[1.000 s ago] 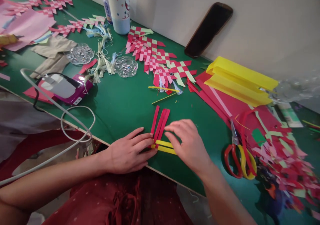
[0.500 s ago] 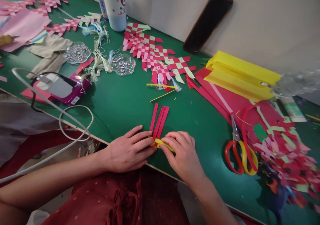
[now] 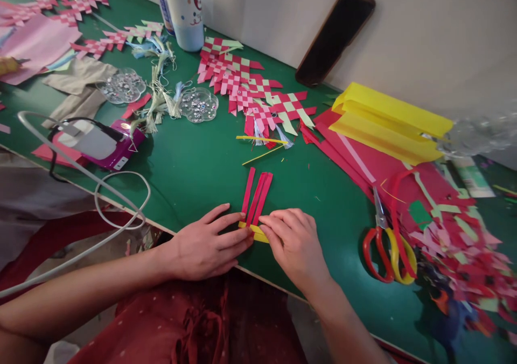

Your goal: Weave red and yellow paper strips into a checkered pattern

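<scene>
I take the joined paper strips as the middle of my clock face. They lie on the green table (image 3: 181, 186) close to its near edge: the yellow strips (image 3: 260, 234) run across, and three red strips (image 3: 257, 200) reach out from them toward twelve to one o'clock, the two on the right just beside each other. How they cross, I cannot make out under the fingers.

I have the left hand (image 3: 205, 246) at eight o'clock, palm down, fingers spread, their tips resting on the strips' left part. The right hand (image 3: 297, 245) sits at four o'clock, thumb and fingers drawn together at the right end of the yellow strips; whether they pinch one or merely press, I cannot tell.

Around them I read woven paper pieces (image 3: 238, 81) at twelve, a phone (image 3: 336, 36) leaning on the wall at one, a folded yellow sheet (image 3: 391, 124) at two, scissors (image 3: 380, 219) at three, a purple box (image 3: 128, 142) at ten and a bead tray (image 3: 199, 105) at eleven.
</scene>
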Demonstrator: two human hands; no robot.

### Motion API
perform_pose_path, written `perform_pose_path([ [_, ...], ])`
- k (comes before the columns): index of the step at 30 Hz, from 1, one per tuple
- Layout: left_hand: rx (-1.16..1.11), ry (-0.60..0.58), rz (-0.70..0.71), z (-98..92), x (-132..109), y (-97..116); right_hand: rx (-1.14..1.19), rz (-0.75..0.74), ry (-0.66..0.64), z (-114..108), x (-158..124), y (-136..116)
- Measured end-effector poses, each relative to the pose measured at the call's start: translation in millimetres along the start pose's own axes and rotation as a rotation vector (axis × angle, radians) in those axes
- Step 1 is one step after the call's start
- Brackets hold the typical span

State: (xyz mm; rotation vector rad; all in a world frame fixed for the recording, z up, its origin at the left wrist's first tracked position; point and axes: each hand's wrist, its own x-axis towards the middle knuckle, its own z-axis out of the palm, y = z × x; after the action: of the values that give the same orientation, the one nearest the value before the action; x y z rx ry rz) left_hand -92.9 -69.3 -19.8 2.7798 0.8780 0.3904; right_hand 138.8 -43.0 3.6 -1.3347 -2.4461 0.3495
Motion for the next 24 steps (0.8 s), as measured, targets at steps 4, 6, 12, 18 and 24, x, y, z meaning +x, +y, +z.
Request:
perform_pose_path([
  [4,-0.005,-0.004,0.0,0.6,-1,0,-0.044,-0.028,-0.001,-4,12,1],
  [6,-0.007,-0.007,0.007,1.0,-1,-1,-0.081,-0.038,-0.029,-8,22,5],
  [12,-0.004,-0.012,0.019,0.0,-1,-1,-0.057,-0.147,-0.164,-14,61,21],
  [18,-0.005,0.001,0.02,-0.9,-1,-1,-0.095,-0.284,-0.258,-11,81,29],
  [24,0.0,0.011,0.022,-1.6,0,-2,-0.059,-0.335,-0.303,-14,87,34],
])
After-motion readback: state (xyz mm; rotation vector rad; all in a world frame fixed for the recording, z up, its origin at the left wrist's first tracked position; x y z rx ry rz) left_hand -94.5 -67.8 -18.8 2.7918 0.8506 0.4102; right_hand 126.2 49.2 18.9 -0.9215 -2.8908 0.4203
